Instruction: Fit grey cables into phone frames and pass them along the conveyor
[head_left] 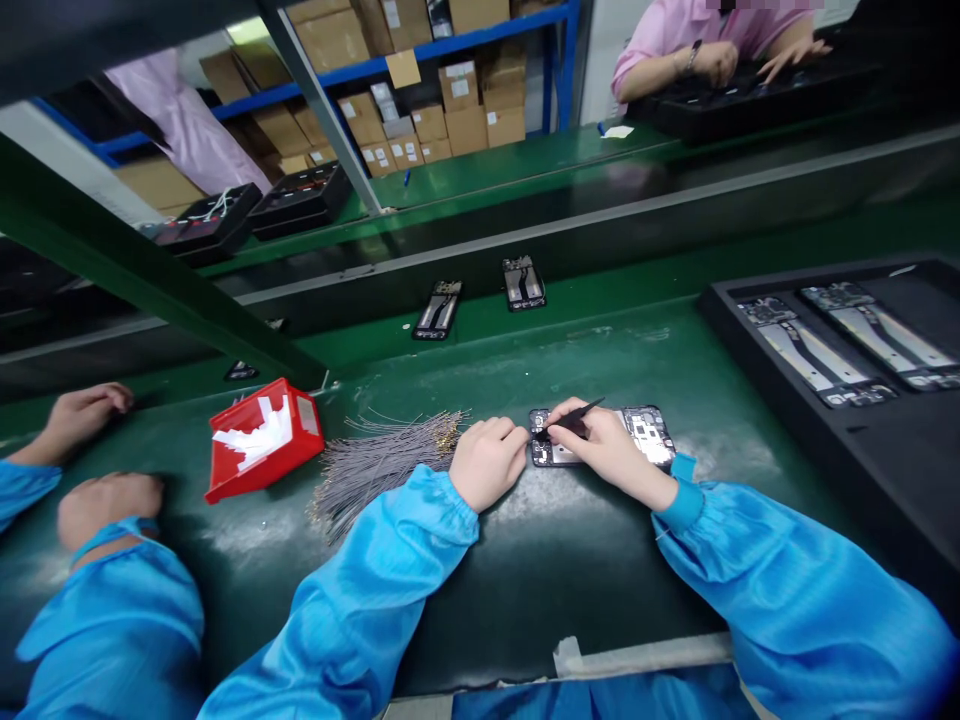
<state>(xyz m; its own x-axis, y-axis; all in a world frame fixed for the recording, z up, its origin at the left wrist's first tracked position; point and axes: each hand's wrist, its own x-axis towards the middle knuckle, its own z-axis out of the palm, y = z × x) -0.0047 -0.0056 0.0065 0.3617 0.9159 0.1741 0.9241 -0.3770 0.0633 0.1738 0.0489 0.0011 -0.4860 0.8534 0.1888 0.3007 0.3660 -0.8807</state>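
Observation:
A phone chassis [651,432] with its circuit boards exposed lies flat on the green bench, its long side running left to right. My right hand [611,452] is closed around black tweezers [574,414], their tip at the chassis's left end. Against that same end my left hand [489,465] rests with curled fingers; what they pinch, if anything, is hidden. Just left of this hand lies a bundle of thin grey cables [382,465] with small gold-coloured ends, partly covered by my sleeve.
A red bin [307,425] with white strips stands left of the cables. Near it rest a co-worker's hands [109,505]. Two phone chassis [438,310] lie toward the back. A black foam tray [825,440] with more chassis is at right. Across the bench, another person works.

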